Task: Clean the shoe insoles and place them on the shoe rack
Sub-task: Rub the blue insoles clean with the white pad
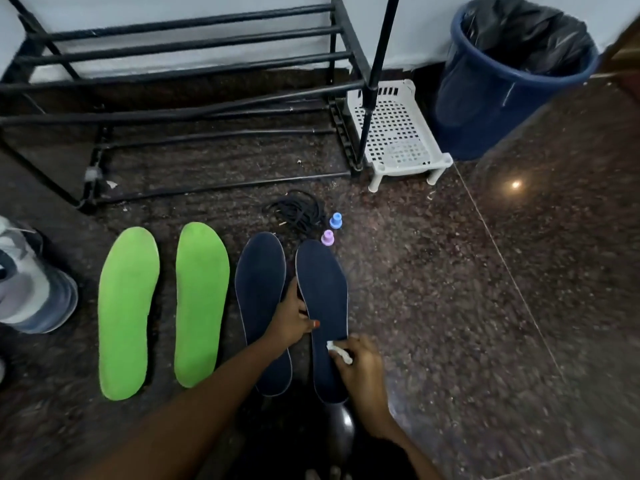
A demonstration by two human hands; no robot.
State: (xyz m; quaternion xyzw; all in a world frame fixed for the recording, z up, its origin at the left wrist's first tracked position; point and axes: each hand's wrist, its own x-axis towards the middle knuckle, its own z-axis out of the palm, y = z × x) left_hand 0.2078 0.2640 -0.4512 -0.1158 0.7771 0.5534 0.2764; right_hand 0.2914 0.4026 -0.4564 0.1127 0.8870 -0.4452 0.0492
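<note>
Right navy insole (323, 292) lies on the floor, rightmost of four. My left hand (292, 320) grips its inner edge, thumb on top. My right hand (362, 363) pinches a white wipe (337, 351) against the heel half. Best: pin it flat and stroke heel to toe in overlapping passes.

Floor clearance
We log bare floor (450, 323) rightward; laces (298, 212), blue cap (335, 220), purple cap (327, 238) lie before the shoe rack (180, 23).
</note>
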